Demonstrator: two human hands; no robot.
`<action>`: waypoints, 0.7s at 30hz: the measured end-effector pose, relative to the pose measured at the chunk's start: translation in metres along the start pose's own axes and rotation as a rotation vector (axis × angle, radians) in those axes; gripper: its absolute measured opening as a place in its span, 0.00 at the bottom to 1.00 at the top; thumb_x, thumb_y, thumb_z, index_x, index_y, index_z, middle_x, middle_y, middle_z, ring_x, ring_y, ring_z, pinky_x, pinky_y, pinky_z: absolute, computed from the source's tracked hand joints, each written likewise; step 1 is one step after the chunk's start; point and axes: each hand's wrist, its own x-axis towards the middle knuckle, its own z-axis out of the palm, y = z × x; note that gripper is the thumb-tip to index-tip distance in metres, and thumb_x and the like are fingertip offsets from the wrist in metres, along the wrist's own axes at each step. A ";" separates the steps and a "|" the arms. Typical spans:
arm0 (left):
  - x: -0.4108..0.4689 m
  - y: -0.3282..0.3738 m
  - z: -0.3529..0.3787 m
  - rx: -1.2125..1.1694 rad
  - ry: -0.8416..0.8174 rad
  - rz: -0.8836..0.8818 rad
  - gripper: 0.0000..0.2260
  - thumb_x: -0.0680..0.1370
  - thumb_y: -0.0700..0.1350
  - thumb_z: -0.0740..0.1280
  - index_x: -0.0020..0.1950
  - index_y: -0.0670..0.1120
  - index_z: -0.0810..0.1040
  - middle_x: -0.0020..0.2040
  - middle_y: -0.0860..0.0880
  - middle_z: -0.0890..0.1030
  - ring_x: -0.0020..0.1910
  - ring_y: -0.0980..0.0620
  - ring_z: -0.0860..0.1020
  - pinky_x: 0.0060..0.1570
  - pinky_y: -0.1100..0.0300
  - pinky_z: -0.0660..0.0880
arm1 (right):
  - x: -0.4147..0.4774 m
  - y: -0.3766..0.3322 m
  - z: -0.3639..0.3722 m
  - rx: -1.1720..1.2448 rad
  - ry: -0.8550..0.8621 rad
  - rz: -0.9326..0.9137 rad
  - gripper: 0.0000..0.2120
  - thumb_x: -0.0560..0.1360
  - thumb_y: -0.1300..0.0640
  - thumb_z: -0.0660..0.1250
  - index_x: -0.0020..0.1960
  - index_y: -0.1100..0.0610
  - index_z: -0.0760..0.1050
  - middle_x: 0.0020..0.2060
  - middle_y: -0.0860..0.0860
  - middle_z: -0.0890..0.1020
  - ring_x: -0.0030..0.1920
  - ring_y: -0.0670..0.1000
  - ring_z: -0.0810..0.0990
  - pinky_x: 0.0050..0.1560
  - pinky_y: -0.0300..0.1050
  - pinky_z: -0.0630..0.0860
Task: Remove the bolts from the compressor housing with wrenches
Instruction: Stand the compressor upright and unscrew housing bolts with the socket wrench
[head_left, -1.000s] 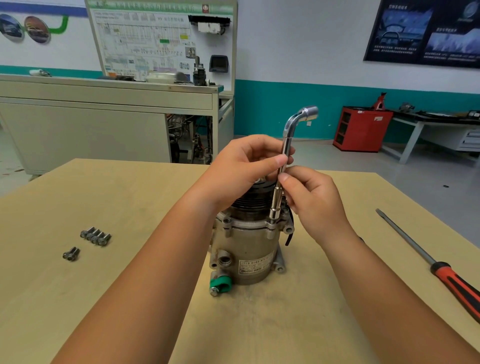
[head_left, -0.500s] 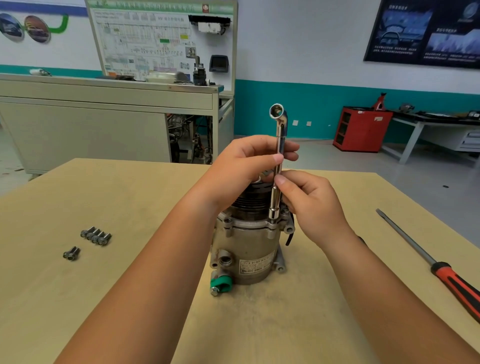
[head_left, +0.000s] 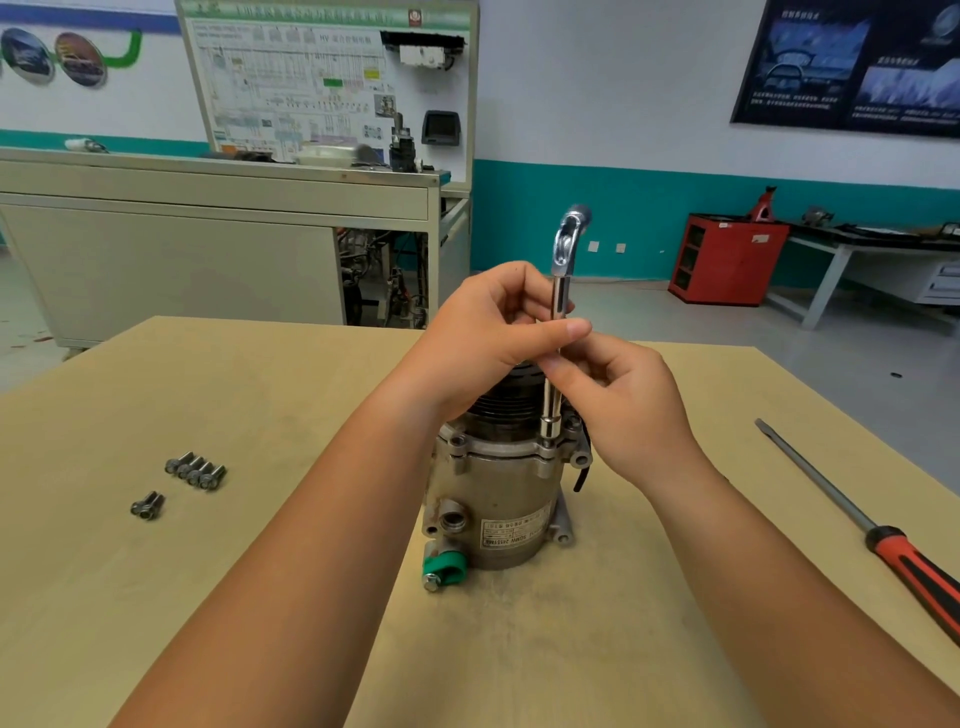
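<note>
Here the compressor (head_left: 498, 499) stood upright near the middle of the table (head_left: 208, 597), pulley end up, a green cap low on its front; the wrench (head_left: 560, 291) stood upright on it, lower socket set on the right side of the housing flange, bent upper end above both hands; the left hand (head_left: 483, 332) pinched the shaft between thumb and curled fingers; the right hand (head_left: 628, 410), just below, held the shaft in curled fingertips; four loose bolts (head_left: 196, 472) lay side by side on the table well left of the compressor; a pair of bolts (head_left: 147, 505) lay near them, closer to the person; a screwdriver (head_left: 852, 514) with a red-and-black handle lay well to the right.
</note>
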 end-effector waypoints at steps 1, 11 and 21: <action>0.000 0.001 0.000 0.002 -0.003 -0.007 0.10 0.73 0.36 0.71 0.38 0.50 0.77 0.34 0.57 0.79 0.34 0.60 0.76 0.37 0.67 0.74 | -0.001 0.000 0.000 -0.001 -0.013 -0.008 0.07 0.77 0.58 0.64 0.48 0.58 0.81 0.34 0.64 0.79 0.34 0.59 0.73 0.35 0.49 0.71; -0.002 0.003 -0.003 -0.050 -0.079 -0.031 0.12 0.79 0.32 0.61 0.53 0.46 0.79 0.42 0.56 0.85 0.42 0.63 0.81 0.34 0.75 0.71 | -0.001 0.004 -0.006 0.055 -0.075 0.052 0.14 0.80 0.61 0.59 0.38 0.55 0.77 0.22 0.42 0.70 0.27 0.40 0.67 0.32 0.35 0.64; -0.001 -0.001 -0.004 -0.014 -0.040 -0.008 0.09 0.73 0.34 0.69 0.44 0.47 0.75 0.33 0.59 0.79 0.33 0.63 0.77 0.37 0.70 0.73 | 0.002 0.006 -0.004 0.022 0.070 0.059 0.08 0.71 0.58 0.72 0.35 0.54 0.75 0.23 0.45 0.69 0.26 0.42 0.65 0.28 0.32 0.64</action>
